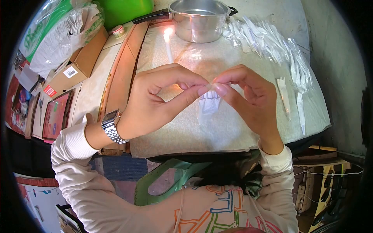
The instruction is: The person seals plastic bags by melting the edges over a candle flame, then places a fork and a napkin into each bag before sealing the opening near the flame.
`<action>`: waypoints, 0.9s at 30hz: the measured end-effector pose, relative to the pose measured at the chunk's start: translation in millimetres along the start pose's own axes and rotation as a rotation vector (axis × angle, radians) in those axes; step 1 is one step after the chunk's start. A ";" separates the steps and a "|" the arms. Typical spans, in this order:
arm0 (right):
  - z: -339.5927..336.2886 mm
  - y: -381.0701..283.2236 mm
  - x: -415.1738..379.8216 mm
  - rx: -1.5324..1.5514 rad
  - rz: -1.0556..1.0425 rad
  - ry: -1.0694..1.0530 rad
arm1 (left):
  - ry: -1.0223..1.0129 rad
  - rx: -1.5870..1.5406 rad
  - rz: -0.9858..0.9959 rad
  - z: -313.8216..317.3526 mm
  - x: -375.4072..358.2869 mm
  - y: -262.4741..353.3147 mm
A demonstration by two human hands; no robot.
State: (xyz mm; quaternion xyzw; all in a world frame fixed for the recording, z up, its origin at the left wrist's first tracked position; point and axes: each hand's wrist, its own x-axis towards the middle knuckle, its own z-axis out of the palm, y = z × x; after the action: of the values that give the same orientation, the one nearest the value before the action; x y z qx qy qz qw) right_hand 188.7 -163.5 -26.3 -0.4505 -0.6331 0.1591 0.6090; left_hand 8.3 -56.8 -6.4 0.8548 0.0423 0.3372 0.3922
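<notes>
While lit white candle [168,44] is burning behind, left hand [155,103] and right hand [248,99] are pinching small clear plastic packet of white forks [210,103] between fingers; keeping top edge taut and level is seeming wise.

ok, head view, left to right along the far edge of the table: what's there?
Bag of plastic cutlery → cardboard box → small jar → lit candle → metal pot → heap of packed white cutlery.

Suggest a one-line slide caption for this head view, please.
Both hands, left hand and right hand, pinch a small plastic packet over the table, near a lit candle.
</notes>
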 end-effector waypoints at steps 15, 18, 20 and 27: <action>-2.9 1.2 -0.4 0.039 0.023 0.009 | 0.032 -0.048 -0.039 0.7 -1.6 0.7; -2.8 1.4 -1.5 0.043 0.025 0.008 | 0.026 -0.050 -0.039 -0.6 -2.5 -3.4; -1.7 0.4 -2.1 0.042 0.030 0.012 | 0.031 -0.045 -0.027 -0.8 -2.3 -3.6; -5.1 2.3 -1.1 0.042 0.017 0.000 | 0.028 -0.048 -0.019 -0.8 -1.5 -2.6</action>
State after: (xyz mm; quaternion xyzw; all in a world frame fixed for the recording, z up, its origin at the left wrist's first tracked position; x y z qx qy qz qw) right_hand 194.0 -164.9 -27.7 -0.4430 -0.6259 0.1772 0.6169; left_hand 7.1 -55.0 -8.7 0.8400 0.0479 0.3462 0.4150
